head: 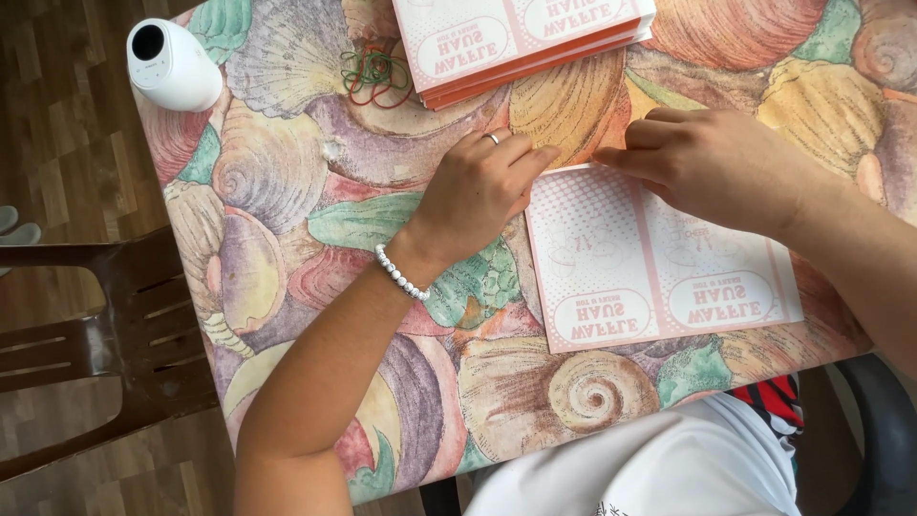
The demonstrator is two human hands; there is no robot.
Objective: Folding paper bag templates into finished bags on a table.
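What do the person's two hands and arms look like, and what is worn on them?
Both forearms are bare, with no sleeves. The left hand wears a thin silver ring on one finger and a bracelet of small white beads at the wrist. The right hand shows no jewellery.

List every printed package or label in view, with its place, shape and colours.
Flat pink-and-white printed card sheet: on the shell-patterned tablecloth before the person, rectangular, two panels with oval label marks; left hand and right hand touch its far edge.
Stack of matching pink-and-white card sheets: far table edge, orange-edged, beside loose rubber bands.
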